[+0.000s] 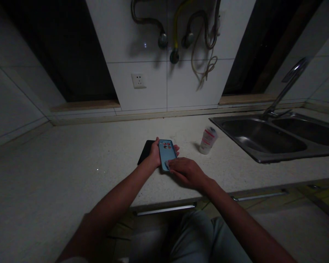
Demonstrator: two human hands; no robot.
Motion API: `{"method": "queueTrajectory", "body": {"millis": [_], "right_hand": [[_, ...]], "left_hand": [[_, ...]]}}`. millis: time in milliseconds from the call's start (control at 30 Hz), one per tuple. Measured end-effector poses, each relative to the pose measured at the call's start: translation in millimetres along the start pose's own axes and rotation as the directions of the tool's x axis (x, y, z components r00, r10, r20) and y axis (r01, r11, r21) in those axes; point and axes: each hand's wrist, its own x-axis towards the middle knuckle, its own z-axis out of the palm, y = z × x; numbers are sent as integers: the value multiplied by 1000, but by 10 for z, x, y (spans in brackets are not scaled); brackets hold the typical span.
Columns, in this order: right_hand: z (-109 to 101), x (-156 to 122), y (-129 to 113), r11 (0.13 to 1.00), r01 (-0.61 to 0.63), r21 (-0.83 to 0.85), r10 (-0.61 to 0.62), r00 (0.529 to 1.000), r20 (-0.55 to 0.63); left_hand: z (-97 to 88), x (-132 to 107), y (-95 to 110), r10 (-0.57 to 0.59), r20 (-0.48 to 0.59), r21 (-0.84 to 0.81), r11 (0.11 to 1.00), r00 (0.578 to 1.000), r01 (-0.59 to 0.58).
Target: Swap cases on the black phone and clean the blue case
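Observation:
A blue-grey phone case lies across my left hand. The thumb holds its left edge, and fingertips show past its right edge. Skin shows through the camera cut-outs at its top end. My right hand is closed, its fingers pressing a small greyish wad, perhaps cloth or tissue, onto the lower part of the case. On the counter just left of my left hand rests a flat black object, shaped like a phone and partly covered by that hand.
A clear container with a pink-red label stands on the pale counter, right of my hands. Beyond it are a double steel sink and a faucet. A power socket and several hoses are on the tiled wall.

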Motion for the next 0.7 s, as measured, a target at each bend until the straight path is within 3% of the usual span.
{"method": "queueTrajectory", "body": {"millis": [300, 600, 700], "right_hand": [[-100, -33, 126, 981, -24, -193, 18, 999, -36], [-37, 33, 322, 929, -218, -298, 189, 974, -125], [-29, 88, 304, 888, -327, -325, 279, 942, -186]], "left_hand": [[30, -59, 101, -32, -63, 43, 998, 998, 35], [38, -14, 22, -53, -63, 68, 996, 997, 57], [43, -11, 11, -27, -66, 56, 998, 997, 30]]}}
